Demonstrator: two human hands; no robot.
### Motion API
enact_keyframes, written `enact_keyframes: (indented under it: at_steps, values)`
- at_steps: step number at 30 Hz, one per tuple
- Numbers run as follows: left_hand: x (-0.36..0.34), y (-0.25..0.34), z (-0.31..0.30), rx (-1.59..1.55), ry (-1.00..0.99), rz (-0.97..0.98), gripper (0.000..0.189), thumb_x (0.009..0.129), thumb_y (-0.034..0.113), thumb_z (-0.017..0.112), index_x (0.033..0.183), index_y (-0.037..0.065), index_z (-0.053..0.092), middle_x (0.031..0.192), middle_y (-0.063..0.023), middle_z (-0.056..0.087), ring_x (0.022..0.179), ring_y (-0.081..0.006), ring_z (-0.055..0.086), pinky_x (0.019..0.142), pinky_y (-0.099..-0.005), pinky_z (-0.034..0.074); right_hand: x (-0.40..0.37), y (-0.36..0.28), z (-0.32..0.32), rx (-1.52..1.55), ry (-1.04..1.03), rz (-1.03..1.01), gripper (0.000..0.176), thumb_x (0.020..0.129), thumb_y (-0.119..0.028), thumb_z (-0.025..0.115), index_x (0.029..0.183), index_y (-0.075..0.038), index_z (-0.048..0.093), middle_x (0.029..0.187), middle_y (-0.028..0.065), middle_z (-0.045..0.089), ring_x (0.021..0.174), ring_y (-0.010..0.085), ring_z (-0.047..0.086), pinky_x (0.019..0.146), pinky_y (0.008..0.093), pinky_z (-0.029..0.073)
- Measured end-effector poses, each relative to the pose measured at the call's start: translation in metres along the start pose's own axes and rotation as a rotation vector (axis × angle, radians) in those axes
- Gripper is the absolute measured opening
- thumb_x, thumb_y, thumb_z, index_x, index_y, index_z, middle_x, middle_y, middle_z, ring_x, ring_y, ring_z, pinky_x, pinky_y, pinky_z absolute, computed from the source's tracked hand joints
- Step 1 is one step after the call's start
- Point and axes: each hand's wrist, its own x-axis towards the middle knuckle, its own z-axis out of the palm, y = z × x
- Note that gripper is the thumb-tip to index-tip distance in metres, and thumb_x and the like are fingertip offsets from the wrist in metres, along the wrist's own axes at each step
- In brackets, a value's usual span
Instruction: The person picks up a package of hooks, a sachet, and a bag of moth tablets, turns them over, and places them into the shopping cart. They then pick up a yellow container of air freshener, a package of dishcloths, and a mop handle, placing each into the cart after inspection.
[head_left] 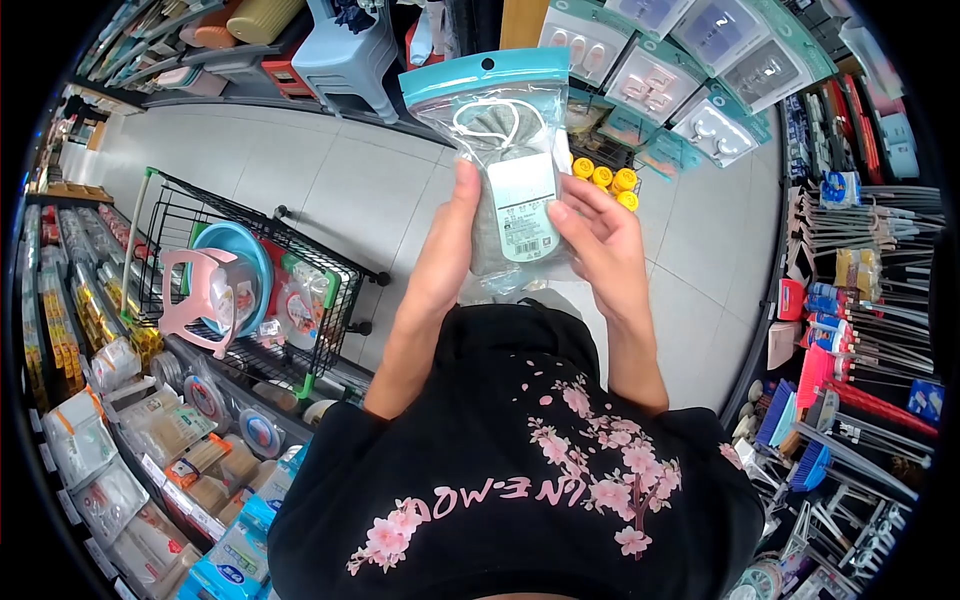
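A clear plastic package with a teal header and a round hang hole is held up in front of my chest. Inside lies a grey-green fabric item with a white cord looped at its top; its exact kind is not clear. A pale label with small print and a barcode faces me. My left hand grips the package's left edge, thumb along the front. On the opposite edge, my right hand is closed round it, its thumb pressing near the label. The fingers behind the package are partly hidden.
To the left stands a black wire shopping cart holding a blue basin and a pink stool. Packaged hooks hang ahead, near yellow-capped containers. Shelves of brushes line the right, and packaged goods the lower left.
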Motion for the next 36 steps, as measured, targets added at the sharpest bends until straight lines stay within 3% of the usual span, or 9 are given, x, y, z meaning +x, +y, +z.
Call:
enact_keyframes:
  at_steps: [2,4,8,10,16,29,33,36]
  values:
    - [0.001,-0.007,-0.004,0.042,0.01,-0.004,0.076,0.105,0.059,0.029,0.133,-0.007,0.055,0.128,-0.0148,0.062,0.118,-0.018,0.058,0.101,-0.0312,0.044,-0.001,0.002,-0.004,0.082,-0.01,0.039,0.049,0.09,-0.013,0.075,0.13,0.009,0.056,0.114,0.0092,0.065,0.088,0.006,0.065,0.064,0.0188,0.047]
    - [0.002,-0.012,-0.007,0.11,0.062,0.147,0.074,0.106,0.057,0.032,0.128,-0.008,0.058,0.123,-0.0147,0.064,0.114,-0.016,0.059,0.099,-0.0303,0.044,-0.003,-0.001,-0.002,0.113,0.015,0.039,0.048,0.09,-0.013,0.075,0.129,0.008,0.056,0.116,0.0097,0.065,0.087,0.0075,0.066,0.066,0.0193,0.048]
    - [-0.008,-0.003,-0.009,0.135,0.035,0.108,0.069,0.106,0.053,0.038,0.123,-0.009,0.061,0.117,-0.0132,0.067,0.107,-0.0139,0.06,0.095,-0.0292,0.046,-0.006,-0.006,0.003,0.148,0.024,0.048,0.046,0.092,-0.013,0.073,0.129,0.008,0.055,0.12,0.0094,0.063,0.088,0.0104,0.068,0.072,0.0212,0.052]
    - [-0.01,-0.002,-0.011,0.19,0.043,0.113,0.061,0.104,0.049,0.049,0.114,-0.009,0.066,0.106,-0.011,0.07,0.095,-0.0108,0.062,0.085,-0.0263,0.048,-0.007,-0.005,0.004,0.165,0.0,0.067,0.046,0.093,-0.014,0.072,0.129,0.008,0.055,0.119,0.0097,0.064,0.088,0.0105,0.068,0.072,0.0216,0.053]
    - [-0.013,-0.002,-0.007,0.188,0.123,0.114,0.05,0.096,0.041,0.066,0.102,-0.008,0.069,0.09,-0.0084,0.071,0.079,-0.0076,0.061,0.07,-0.0225,0.049,-0.009,-0.007,0.002,0.119,-0.101,0.114,0.043,0.095,-0.017,0.069,0.127,0.008,0.056,0.107,0.0111,0.07,0.088,0.0104,0.068,0.071,0.0224,0.053]
    - [-0.017,0.002,-0.003,0.213,0.148,0.144,0.042,0.095,0.035,0.069,0.094,-0.007,0.072,0.082,-0.0058,0.07,0.073,-0.0061,0.059,0.064,-0.0219,0.046,-0.009,0.0,0.0,0.068,-0.1,0.077,0.04,0.095,-0.019,0.07,0.123,0.008,0.059,0.099,0.0097,0.073,0.077,0.0065,0.065,0.062,0.0196,0.05]
    - [-0.017,-0.004,-0.01,0.219,0.139,0.162,0.043,0.097,0.036,0.067,0.101,-0.007,0.07,0.086,-0.0053,0.07,0.076,-0.0064,0.059,0.067,-0.0229,0.047,-0.009,-0.001,0.005,0.113,-0.108,0.091,0.044,0.093,-0.019,0.072,0.125,0.007,0.058,0.1,0.0073,0.071,0.077,0.006,0.064,0.062,0.0201,0.049]
    - [-0.018,-0.016,-0.029,0.235,0.127,0.207,0.045,0.097,0.037,0.066,0.106,-0.007,0.069,0.09,-0.0056,0.07,0.079,-0.0072,0.059,0.071,-0.0236,0.048,-0.007,0.011,0.002,0.063,-0.142,-0.015,0.045,0.091,-0.019,0.075,0.124,0.006,0.057,0.101,0.0042,0.069,0.077,0.0055,0.063,0.062,0.0202,0.049]
